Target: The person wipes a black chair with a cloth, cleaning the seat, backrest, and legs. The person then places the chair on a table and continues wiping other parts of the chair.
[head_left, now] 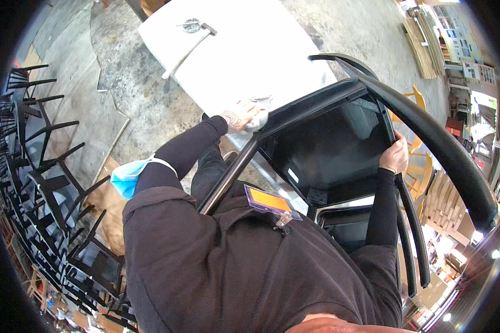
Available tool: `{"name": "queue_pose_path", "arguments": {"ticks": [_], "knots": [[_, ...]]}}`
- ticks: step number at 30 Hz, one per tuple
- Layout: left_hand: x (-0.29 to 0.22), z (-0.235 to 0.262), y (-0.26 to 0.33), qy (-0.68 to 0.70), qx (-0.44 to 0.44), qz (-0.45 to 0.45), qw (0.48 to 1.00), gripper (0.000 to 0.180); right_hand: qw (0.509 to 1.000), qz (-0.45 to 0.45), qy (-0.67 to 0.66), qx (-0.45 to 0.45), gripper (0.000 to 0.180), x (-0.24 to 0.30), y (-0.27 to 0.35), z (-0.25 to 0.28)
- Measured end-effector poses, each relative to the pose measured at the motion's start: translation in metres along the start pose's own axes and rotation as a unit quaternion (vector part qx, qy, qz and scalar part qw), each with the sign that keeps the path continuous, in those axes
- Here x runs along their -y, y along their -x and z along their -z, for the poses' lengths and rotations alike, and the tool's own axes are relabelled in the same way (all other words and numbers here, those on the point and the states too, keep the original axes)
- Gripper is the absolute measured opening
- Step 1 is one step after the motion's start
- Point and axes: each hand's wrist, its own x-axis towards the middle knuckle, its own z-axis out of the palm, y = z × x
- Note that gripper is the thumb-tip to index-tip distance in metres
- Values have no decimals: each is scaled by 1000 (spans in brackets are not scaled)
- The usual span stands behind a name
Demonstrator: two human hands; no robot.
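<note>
Glossy black chair (339, 150): tilted, at the white rectangular tabletop's (250, 50) near edge
Left hand (240, 115): holding crumpled white cloth (259, 117) against chair's corner
Right hand (394, 156): gripping chair's opposite side
Pale-handled hammer (190, 54): near tabletop's left edge

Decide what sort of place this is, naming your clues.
Probably a furniture workshop: many dark chairs crowd the left side, a hammer lies on a white surface, and the right hand grips an upturned black chair.

Black chair (330, 150) | smooth frame, curved rail | tipped, panel with pale label exposed || White cloth (259, 117) | crumpled, bunched at chair's corner
</note>
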Motion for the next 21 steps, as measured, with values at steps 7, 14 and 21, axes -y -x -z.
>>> {"name": "queue_pose_path", "arguments": {"ticks": [7, 14, 21], "knots": [[-14, 24, -48, 649, -128, 265, 701, 36, 1000, -13, -14, 1, 51, -1, 1, -2], [-64, -12, -61, 293, -270, 105, 911, 23, 1000, 5, 26, -7, 50, -8, 1, -6], [-68, -46, 16, 812, -208, 290, 462, 20, 992, -34, 122, 14, 43, -12, 0, -13]]}}
